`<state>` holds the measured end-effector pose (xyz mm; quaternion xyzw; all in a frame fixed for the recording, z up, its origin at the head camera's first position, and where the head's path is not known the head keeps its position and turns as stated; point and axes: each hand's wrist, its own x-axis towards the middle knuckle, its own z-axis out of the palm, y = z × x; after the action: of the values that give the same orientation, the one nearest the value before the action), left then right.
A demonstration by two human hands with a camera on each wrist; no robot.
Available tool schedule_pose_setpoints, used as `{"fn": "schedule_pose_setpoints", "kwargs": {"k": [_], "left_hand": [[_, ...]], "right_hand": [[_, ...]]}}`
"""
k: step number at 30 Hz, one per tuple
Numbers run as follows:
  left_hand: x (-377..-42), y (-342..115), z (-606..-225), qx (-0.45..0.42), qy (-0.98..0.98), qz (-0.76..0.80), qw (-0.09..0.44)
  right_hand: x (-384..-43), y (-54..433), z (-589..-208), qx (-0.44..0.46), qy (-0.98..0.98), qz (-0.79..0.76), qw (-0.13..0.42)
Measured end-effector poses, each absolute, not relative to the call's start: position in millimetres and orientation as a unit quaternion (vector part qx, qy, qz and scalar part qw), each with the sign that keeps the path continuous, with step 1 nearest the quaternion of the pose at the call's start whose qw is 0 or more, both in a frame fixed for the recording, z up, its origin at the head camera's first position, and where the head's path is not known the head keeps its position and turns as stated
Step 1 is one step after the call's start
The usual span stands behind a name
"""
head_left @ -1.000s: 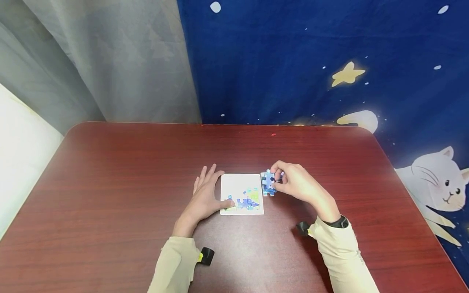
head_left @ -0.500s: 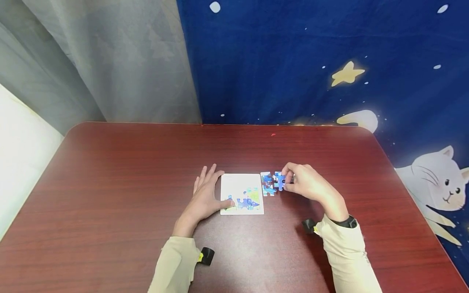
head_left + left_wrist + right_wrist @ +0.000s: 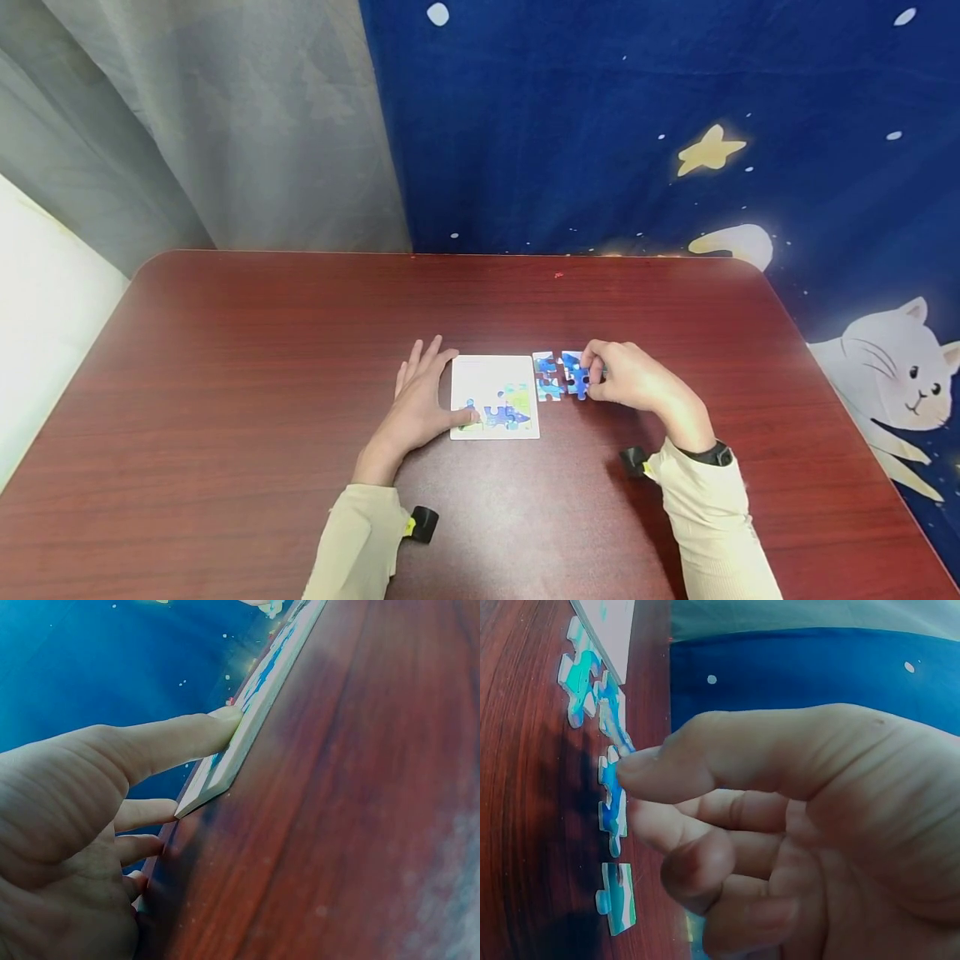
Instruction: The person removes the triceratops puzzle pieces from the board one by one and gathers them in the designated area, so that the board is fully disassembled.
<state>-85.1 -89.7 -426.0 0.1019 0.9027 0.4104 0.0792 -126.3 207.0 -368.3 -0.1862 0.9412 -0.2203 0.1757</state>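
Observation:
A square white puzzle board, its lower part filled with coloured pieces, lies on the table. My left hand rests at its left side, thumb straight across the pieces and index fingertip at the upper left corner. In the left wrist view the thumb presses on the board's face. To the right of the board my right hand pinches a blue puzzle piece between thumb and index finger. That piece overlaps another blue piece above it. In the right wrist view the thumb partly hides the pieces.
Two other puzzle pieces lie one above the other along the board's right edge. In the right wrist view a separate piece lies on the table. A grey and blue curtain hangs behind the table's far edge.
My right hand has moved rightward with the piece, away from the board, then slightly lower. Pieces near the board that it covered now show. The left hand has not moved.

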Motion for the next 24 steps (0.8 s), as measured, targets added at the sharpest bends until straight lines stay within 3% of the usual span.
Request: {"fn": "schedule_pose_setpoints", "kwargs": {"k": [24], "left_hand": [[-86.0,-88.2,-427.9,0.102,0.905,0.407,0.076]], "right_hand": [[-126.4,209.0,-376.2,-0.176,0.938,-0.213,0.208]]}}
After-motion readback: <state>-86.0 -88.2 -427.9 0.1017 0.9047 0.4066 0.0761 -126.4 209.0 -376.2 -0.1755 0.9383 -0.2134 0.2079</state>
